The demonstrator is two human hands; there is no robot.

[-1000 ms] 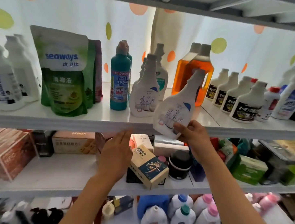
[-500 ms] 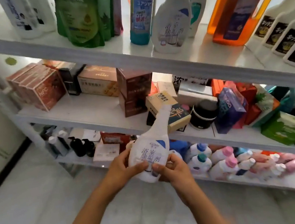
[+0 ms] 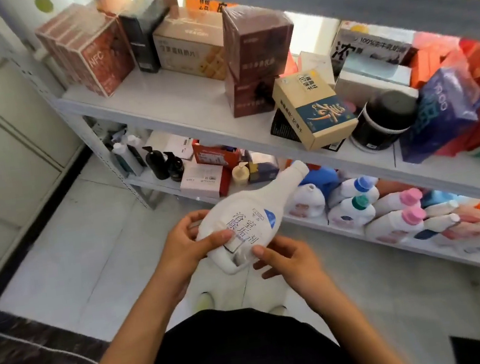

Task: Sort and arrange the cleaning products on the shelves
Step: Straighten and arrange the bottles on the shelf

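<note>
I hold a white cleaner bottle (image 3: 247, 218) with blue and grey label text in front of my waist, tilted with its neck pointing up and right toward the shelves. My left hand (image 3: 186, 246) grips its left side, thumb across the label. My right hand (image 3: 286, 257) holds its base from the right, thumb on the label's lower edge. On the bottom shelf (image 3: 315, 223) just beyond lie several white bottles (image 3: 350, 206) with blue, green and pink caps.
The middle shelf (image 3: 166, 105) carries red and beige boxes (image 3: 98, 62), a tilted tan and blue box (image 3: 315, 109), a black tub (image 3: 385, 124) and a blue pouch (image 3: 444, 110). Dark pump bottles (image 3: 165, 164) stand at the bottom shelf's left end. White tiled floor (image 3: 88, 249) lies to the left.
The bottle came down from the top shelf to waist height. My left hand left the shelf edge and joined the right on the bottle. My view dropped to the lower shelves.
</note>
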